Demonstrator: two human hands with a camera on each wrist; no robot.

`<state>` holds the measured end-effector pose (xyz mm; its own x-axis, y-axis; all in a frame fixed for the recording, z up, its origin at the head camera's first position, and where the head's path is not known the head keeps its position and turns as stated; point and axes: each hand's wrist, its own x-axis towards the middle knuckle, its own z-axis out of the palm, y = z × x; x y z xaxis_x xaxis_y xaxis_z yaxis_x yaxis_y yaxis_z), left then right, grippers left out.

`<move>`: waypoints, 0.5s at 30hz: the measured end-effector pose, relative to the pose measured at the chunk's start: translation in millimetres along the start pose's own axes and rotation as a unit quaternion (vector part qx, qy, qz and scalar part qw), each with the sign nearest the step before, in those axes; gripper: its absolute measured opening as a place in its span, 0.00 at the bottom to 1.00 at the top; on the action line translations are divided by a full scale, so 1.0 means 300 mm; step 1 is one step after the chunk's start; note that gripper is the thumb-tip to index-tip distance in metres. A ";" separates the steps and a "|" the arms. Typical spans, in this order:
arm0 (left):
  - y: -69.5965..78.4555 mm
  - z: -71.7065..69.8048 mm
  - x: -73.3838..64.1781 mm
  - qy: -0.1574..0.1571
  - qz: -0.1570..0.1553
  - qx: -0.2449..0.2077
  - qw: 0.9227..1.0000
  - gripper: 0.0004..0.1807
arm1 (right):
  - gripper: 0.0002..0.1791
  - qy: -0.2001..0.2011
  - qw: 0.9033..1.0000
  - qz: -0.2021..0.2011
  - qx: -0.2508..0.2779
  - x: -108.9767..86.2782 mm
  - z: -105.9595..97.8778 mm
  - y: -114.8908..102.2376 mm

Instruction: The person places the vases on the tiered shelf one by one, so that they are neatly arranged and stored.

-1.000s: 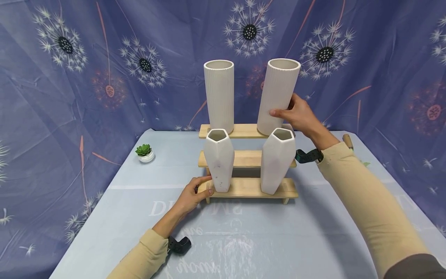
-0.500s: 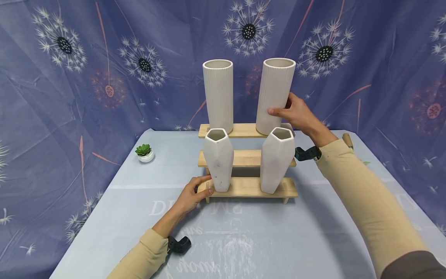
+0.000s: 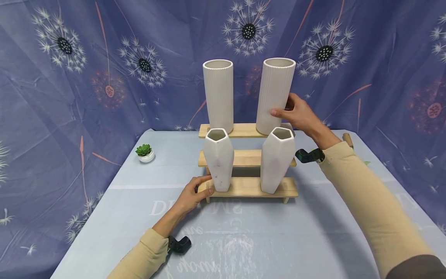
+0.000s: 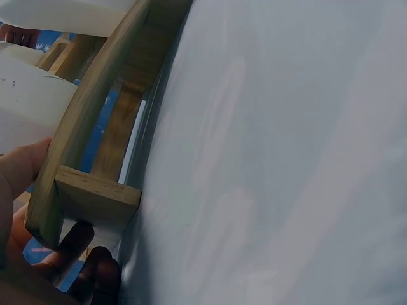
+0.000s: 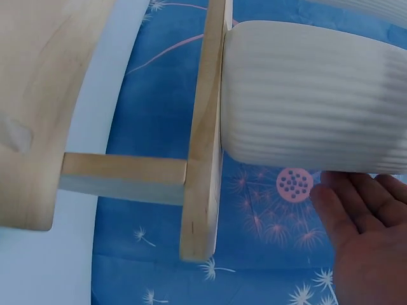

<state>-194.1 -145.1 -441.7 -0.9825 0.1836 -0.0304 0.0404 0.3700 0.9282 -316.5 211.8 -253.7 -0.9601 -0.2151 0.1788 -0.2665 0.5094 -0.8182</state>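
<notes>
On the right of the top shelf stands a white ribbed cylindrical vase (image 3: 275, 89). My right hand (image 3: 302, 116) holds its right side, thumb in front and fingers behind; in the right wrist view the fingers (image 5: 359, 197) meet the vase's edge. A matching ribbed vase (image 3: 218, 97) stands to its left. Two white faceted vases, one left (image 3: 219, 162) and one right (image 3: 277, 161), stand on the bottom shelf. My left hand (image 3: 191, 195) grips the left end of the tiered wooden stand (image 3: 245, 188), thumb on top, other fingers (image 4: 73, 248) below in the left wrist view.
A small potted succulent (image 3: 145, 153) sits on the table at the left. A wooden-handled tool (image 3: 347, 140) lies at the right, partly hidden by my sleeve. A dandelion-print curtain (image 3: 181, 77) hangs behind the pale blue tablecloth (image 3: 299, 232).
The right ribbed vase has shifted slightly left on the top shelf, then stayed put. My right thumb has slid a little right across it. My left hand has stayed still.
</notes>
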 end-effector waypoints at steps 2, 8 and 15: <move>0.001 0.000 0.000 -0.001 0.001 -0.001 1.000 0.28 | 0.50 0.004 1.000 0.004 -0.009 -0.015 -0.007 0.005; 0.022 -0.004 -0.008 -0.009 -0.009 -0.002 1.000 0.29 | 0.50 0.019 1.000 0.003 -0.012 -0.074 -0.036 0.023; 0.111 -0.033 -0.066 -0.018 0.017 0.011 1.000 0.27 | 0.48 0.062 0.997 -0.003 -0.039 -0.183 -0.060 0.065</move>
<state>-175.1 -145.5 -406.6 -0.9736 0.2279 -0.0131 0.0773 0.3832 0.9204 -270.6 248.4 -269.7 -0.9603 -0.1168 0.2532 -0.2733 0.5734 -0.7724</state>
